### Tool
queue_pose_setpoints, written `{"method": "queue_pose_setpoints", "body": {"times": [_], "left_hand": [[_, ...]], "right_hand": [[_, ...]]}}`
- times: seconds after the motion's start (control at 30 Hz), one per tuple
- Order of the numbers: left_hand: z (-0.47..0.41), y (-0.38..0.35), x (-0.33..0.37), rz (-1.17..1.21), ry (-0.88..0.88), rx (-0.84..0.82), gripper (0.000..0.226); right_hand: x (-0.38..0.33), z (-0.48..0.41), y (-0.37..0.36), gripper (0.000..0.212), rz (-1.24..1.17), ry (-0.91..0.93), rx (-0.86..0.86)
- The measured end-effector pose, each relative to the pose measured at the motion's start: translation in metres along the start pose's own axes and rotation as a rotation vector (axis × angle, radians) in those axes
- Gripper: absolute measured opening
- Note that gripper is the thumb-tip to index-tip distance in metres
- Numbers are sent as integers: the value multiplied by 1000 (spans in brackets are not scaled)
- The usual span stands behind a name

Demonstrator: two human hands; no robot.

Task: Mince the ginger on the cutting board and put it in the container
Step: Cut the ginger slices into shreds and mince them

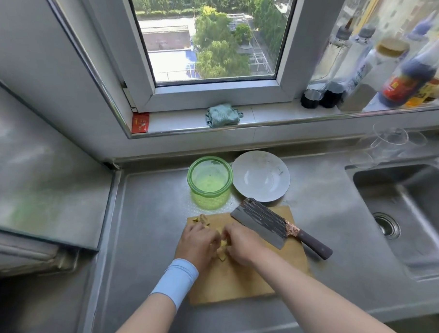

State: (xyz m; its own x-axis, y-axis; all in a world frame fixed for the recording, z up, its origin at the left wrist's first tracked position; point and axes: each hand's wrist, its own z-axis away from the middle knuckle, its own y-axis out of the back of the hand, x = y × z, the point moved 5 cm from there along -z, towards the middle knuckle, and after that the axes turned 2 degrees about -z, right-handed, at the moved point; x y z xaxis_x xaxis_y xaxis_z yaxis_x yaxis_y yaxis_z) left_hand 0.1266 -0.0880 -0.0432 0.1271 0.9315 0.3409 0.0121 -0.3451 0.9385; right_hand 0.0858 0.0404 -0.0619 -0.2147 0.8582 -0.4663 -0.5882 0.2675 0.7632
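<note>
A wooden cutting board (248, 278) lies on the steel counter. Yellow ginger pieces (222, 247) sit between my two hands near the board's left end. My left hand (197, 243) and my right hand (240, 242) are cupped around the pile, fingers curled onto it. A few ginger scraps (202, 219) lie at the board's far left corner. A cleaver (261, 222) rests flat on the board's far right part, its dark handle (314, 244) pointing right. The green see-through container (209, 182) stands open just beyond the board.
A white bowl (261, 175) sits right of the container. The sink (407, 217) is at the right, with glassware (388, 141) behind it. Bottles (403, 73) and a folded cloth (223, 115) sit on the window sill. A raised steel surface (37, 173) is at the left.
</note>
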Motion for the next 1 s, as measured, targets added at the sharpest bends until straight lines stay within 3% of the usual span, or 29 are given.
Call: {"method": "queue_pose_setpoints", "body": {"times": [0.13,0.27,0.5,0.63,0.8,0.9,1.0], "left_hand": [[7,10,-9,178,143,90,12],[22,8,-14,447,374,-24,17],[49,-3,-9,576,550,-97,21],[54,-11,-3,596,576,-143,18],[45,-29,18,578,588,-199,17],[43,-40,29,493,560,-234,7],[44,-49,39,446,510,-263,12]], "right_hand": [[3,-1,2,11,54,3,-40],[-4,-2,6,9,119,69,-90],[4,5,10,10,-75,26,-51],[27,15,22,8,-146,-98,-40],[49,37,15,5,-69,-111,-12],[59,41,20,16,-59,-84,38],[65,45,30,28,-36,-30,123]]}}
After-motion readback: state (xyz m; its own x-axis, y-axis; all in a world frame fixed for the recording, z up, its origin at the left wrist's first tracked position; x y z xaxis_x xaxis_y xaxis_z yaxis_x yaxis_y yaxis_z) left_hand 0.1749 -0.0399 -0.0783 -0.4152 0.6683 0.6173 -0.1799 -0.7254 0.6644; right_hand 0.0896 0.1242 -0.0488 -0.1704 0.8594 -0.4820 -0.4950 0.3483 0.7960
